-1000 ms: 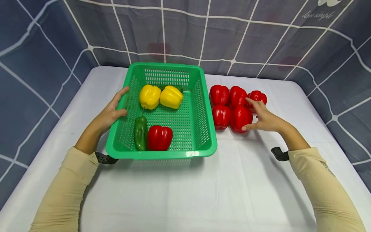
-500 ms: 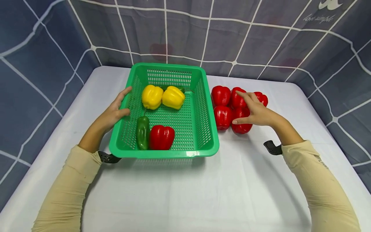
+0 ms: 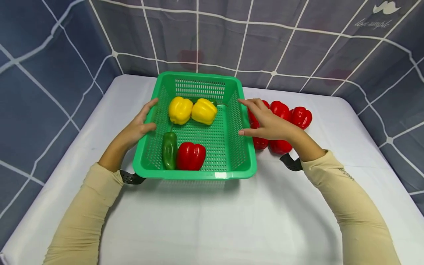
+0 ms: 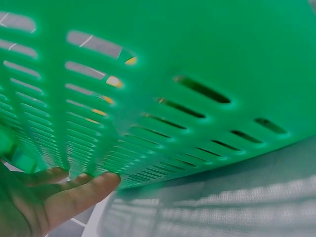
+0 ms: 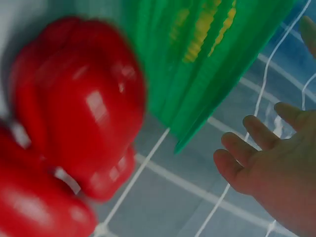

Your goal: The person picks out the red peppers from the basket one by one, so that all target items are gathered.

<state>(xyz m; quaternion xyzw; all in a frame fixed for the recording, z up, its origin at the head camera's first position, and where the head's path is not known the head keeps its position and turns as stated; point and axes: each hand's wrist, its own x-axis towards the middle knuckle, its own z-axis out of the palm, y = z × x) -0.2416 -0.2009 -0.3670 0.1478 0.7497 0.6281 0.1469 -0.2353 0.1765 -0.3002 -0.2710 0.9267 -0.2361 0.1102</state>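
Note:
A green plastic basket [image 3: 192,175] with slotted walls stands on the table. My left hand [image 3: 137,127] rests at its left rim, index finger and thumb reaching onto the edge. In the left wrist view its other fingers [image 4: 81,197] lie fairly straight along the outer wall. My right hand [image 3: 268,123] is spread over the right rim, thumb and fingertips apart, nothing between them. Inside lie two yellow bell peppers [image 3: 180,110], a red bell pepper [image 3: 191,156] and a long green pepper [image 3: 169,151]. Another green pepper [image 3: 214,103] shows partly behind the yellow ones.
Several red bell peppers [image 3: 300,117] sit in a group right of the basket, partly under my right hand; two [image 5: 79,103] appear close up in the right wrist view. A dark checked cloth [image 3: 218,40] walls the white-covered table [image 3: 212,221] at back and sides.
My right hand has moved left from above the loose red peppers to the basket's right rim. My left hand stays at the left rim. The head view has shifted slightly.

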